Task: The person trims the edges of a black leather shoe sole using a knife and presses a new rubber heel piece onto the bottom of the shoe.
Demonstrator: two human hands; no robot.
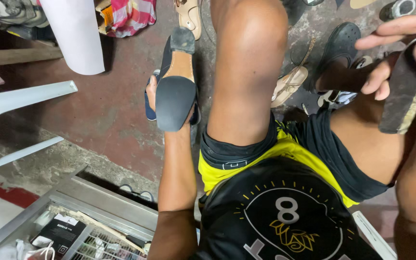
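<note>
Head view: a stiff, light shoe (175, 89), sole up, is gripped from beneath by the left hand (152, 94), while a rigid loose sole (403, 98) is pinched at its top edge by the right hand (400, 58).

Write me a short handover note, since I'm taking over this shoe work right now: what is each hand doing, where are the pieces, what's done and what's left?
Left hand: grip closed on a dark heeled shoe, held sole-up over the floor beside the left knee.
Right hand: grip closed on a dark, flat sole-like piece, raised at the right edge of view; part of it is cut off.
Nearby: a black clog and a tan sandal lie on the floor past the knee.
Done: both pieces are picked up.
Left: the two pieces are still apart; nothing is joined yet.
</note>
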